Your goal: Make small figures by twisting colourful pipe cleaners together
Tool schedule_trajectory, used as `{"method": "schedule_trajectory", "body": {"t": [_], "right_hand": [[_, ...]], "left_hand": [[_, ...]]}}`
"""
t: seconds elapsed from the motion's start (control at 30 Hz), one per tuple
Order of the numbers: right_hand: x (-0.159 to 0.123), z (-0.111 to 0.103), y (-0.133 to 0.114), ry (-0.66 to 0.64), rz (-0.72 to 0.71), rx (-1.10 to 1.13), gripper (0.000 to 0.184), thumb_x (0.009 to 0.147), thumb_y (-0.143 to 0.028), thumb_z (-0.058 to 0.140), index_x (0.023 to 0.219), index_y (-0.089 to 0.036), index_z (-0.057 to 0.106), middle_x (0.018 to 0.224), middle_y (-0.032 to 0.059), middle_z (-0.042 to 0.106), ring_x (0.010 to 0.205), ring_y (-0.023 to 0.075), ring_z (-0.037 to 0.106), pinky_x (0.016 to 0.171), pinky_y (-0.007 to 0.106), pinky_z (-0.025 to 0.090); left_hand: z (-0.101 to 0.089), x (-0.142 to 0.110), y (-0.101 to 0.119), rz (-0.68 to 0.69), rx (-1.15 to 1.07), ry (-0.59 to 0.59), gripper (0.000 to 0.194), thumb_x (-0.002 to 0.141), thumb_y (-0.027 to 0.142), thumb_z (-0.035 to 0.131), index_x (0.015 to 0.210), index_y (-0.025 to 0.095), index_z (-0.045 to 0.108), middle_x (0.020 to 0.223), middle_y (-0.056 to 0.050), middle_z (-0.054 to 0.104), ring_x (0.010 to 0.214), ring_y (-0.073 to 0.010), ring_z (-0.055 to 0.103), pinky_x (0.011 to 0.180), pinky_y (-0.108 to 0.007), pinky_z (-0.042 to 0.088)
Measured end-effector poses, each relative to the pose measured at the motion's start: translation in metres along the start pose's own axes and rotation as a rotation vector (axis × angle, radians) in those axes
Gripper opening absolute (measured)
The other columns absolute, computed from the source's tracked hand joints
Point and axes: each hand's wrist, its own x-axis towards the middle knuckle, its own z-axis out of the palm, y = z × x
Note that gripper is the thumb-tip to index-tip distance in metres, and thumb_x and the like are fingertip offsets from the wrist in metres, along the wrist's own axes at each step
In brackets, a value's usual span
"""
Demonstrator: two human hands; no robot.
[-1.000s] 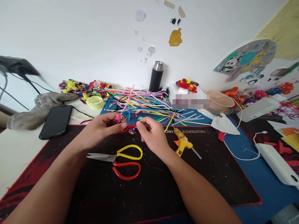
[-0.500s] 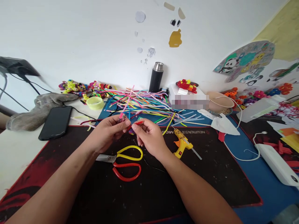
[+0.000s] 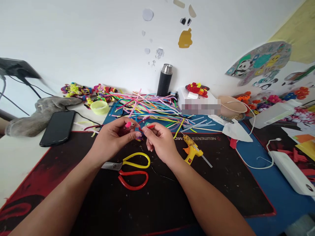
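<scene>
Above the black desk mat [image 3: 197, 196], my left hand [image 3: 115, 139] is closed round a small fuzzy pipe-cleaner figure [image 3: 129, 125], mostly hidden by the fingers. Pink and purple bits of it show. A red pipe cleaner [image 3: 150, 126] is pinched between thumb and fingers of my right hand [image 3: 159, 141], close beside the left. Just below the hands lie large scissors [image 3: 136, 160], with one yellow and one red handle, spread apart. To the right of my right hand rests a yellow glue gun [image 3: 193, 150] with a glue stick poking out of its back.
Behind the hands spreads a heap of colourful pipe cleaners [image 3: 145, 105]. A black thermos [image 3: 164, 82] stands by the wall. At left lie a phone [image 3: 57, 127] and a roll of pale yellow tape [image 3: 99, 107]. A white power strip [image 3: 294, 173] sits at right.
My left hand has turned, so more of the figure's pink part and its eye shows. Both hands stay close together; the red pipe cleaner remains in my right fingers.
</scene>
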Motion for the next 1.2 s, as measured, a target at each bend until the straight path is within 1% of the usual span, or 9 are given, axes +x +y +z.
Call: {"method": "schedule_trajectory", "body": {"t": [0.1, 0.2, 0.33, 0.53, 0.63, 0.77, 0.97, 1.2], "right_hand": [[0.0007, -0.0010, 0.0006, -0.004, -0.001, 0.038, 0.037, 0.089, -0.056, 0.076, 0.085, -0.023, 0.061, 0.048, -0.0100, 0.050, 0.039, 0.0098, 0.048, 0.040, 0.022, 0.037], [0.0005, -0.0005, 0.0007, -0.014, 0.003, 0.060, 0.037, 0.089, -0.056, 0.077, 0.085, -0.023, 0.062, 0.048, -0.0102, 0.050, 0.039, 0.0097, 0.048, 0.040, 0.022, 0.036], [-0.0004, 0.0007, -0.0001, -0.022, 0.012, 0.075, 0.035, 0.089, -0.054, 0.077, 0.085, -0.022, 0.062, 0.049, -0.0105, 0.050, 0.039, 0.0097, 0.049, 0.039, 0.022, 0.037], [-0.0009, 0.0001, -0.0011, -0.032, 0.030, 0.057, 0.035, 0.090, -0.054, 0.076, 0.086, -0.022, 0.062, 0.050, -0.0097, 0.052, 0.039, 0.0090, 0.048, 0.041, 0.022, 0.038], [-0.0005, 0.0000, 0.0001, -0.037, 0.035, 0.080, 0.036, 0.090, -0.055, 0.076, 0.086, -0.022, 0.062, 0.048, -0.0097, 0.052, 0.039, 0.0092, 0.048, 0.041, 0.022, 0.037], [0.0000, 0.0002, 0.0026, -0.039, 0.031, 0.115, 0.035, 0.090, -0.054, 0.077, 0.084, -0.023, 0.062, 0.047, -0.0100, 0.051, 0.038, 0.0092, 0.048, 0.040, 0.021, 0.036], [-0.0003, 0.0009, 0.0037, -0.026, 0.044, 0.165, 0.033, 0.089, -0.051, 0.078, 0.084, -0.022, 0.063, 0.047, -0.0114, 0.046, 0.037, 0.0088, 0.046, 0.038, 0.021, 0.032], [-0.0002, 0.0024, 0.0030, -0.015, 0.053, 0.226, 0.036, 0.087, -0.052, 0.081, 0.080, -0.022, 0.062, 0.047, -0.0122, 0.042, 0.036, 0.0079, 0.043, 0.037, 0.022, 0.028]], "left_hand": [[0.0022, -0.0021, 0.0020, 0.088, 0.137, 0.011, 0.034, 0.078, 0.047, 0.090, 0.095, 0.021, 0.076, 0.093, -0.003, 0.076, 0.075, -0.0188, 0.068, 0.070, -0.031, 0.058], [0.0025, -0.0030, -0.0009, 0.148, 0.221, 0.037, 0.030, 0.082, 0.044, 0.086, 0.100, 0.022, 0.077, 0.098, -0.005, 0.078, 0.078, -0.0199, 0.070, 0.070, -0.031, 0.057], [0.0009, -0.0036, -0.0043, 0.209, 0.309, 0.040, 0.024, 0.087, 0.042, 0.081, 0.101, 0.023, 0.078, 0.095, -0.005, 0.078, 0.078, -0.0200, 0.069, 0.067, -0.030, 0.054], [0.0000, -0.0041, -0.0029, 0.311, 0.398, 0.042, 0.015, 0.092, 0.037, 0.078, 0.099, 0.023, 0.077, 0.091, -0.002, 0.077, 0.076, -0.0175, 0.067, 0.066, -0.028, 0.051], [0.0002, -0.0044, -0.0036, 0.331, 0.420, 0.047, 0.013, 0.092, 0.035, 0.078, 0.098, 0.023, 0.076, 0.090, -0.001, 0.076, 0.074, -0.0161, 0.066, 0.064, -0.027, 0.050], [0.0014, -0.0055, -0.0057, 0.340, 0.405, 0.061, 0.010, 0.092, 0.031, 0.078, 0.097, 0.023, 0.074, 0.090, 0.000, 0.075, 0.075, -0.0153, 0.067, 0.066, -0.026, 0.051], [0.0037, -0.0057, -0.0067, 0.353, 0.419, 0.075, 0.008, 0.091, 0.029, 0.078, 0.094, 0.023, 0.073, 0.088, 0.000, 0.074, 0.073, -0.0150, 0.066, 0.063, -0.026, 0.051], [0.0038, -0.0058, -0.0080, 0.400, 0.453, 0.082, 0.007, 0.091, 0.026, 0.078, 0.094, 0.023, 0.072, 0.086, 0.001, 0.072, 0.070, -0.0143, 0.064, 0.061, -0.026, 0.049]]}}
